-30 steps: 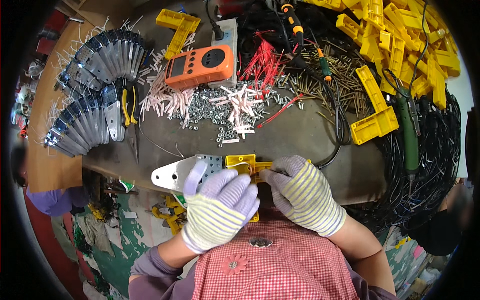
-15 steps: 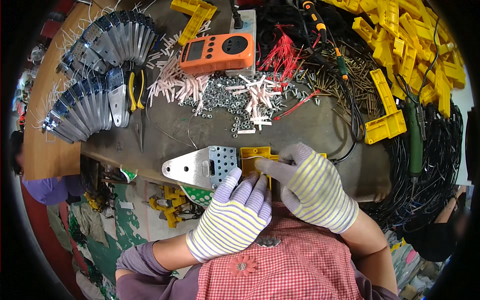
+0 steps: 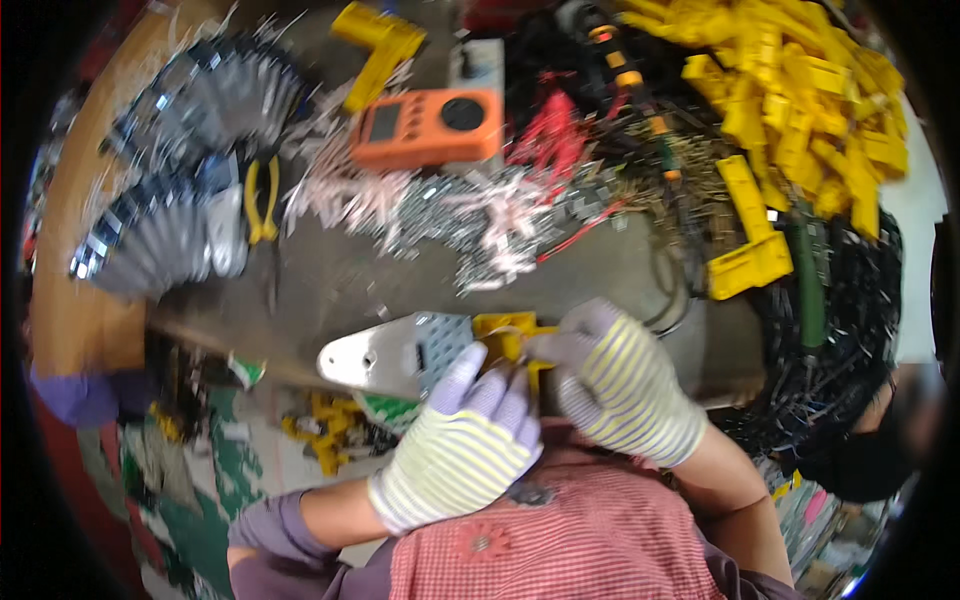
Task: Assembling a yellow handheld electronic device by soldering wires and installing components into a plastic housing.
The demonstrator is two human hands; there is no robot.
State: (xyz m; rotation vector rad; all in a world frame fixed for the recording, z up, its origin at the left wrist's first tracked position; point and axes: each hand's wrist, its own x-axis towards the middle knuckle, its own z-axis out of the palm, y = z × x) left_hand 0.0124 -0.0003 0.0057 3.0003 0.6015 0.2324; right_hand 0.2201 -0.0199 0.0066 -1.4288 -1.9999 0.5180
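Flat silver metal plate (image 3: 400, 352), rounded at left end, holes punched near right end, joined to a small yellow plastic block (image 3: 505, 338). Held at near edge of tabletop (image 3: 330, 270), just above the lap. Left hand (image 3: 462, 445) in striped glove, fingers curled up onto plate's right end and the block, gripping. Right hand (image 3: 620, 385) in matching glove, fingers pressed together, pinching the block from the right. Plate sticking out left of both hands. Orange meter (image 3: 430, 128), yellow pliers (image 3: 262, 198), scattered screws (image 3: 450, 215) farther back.
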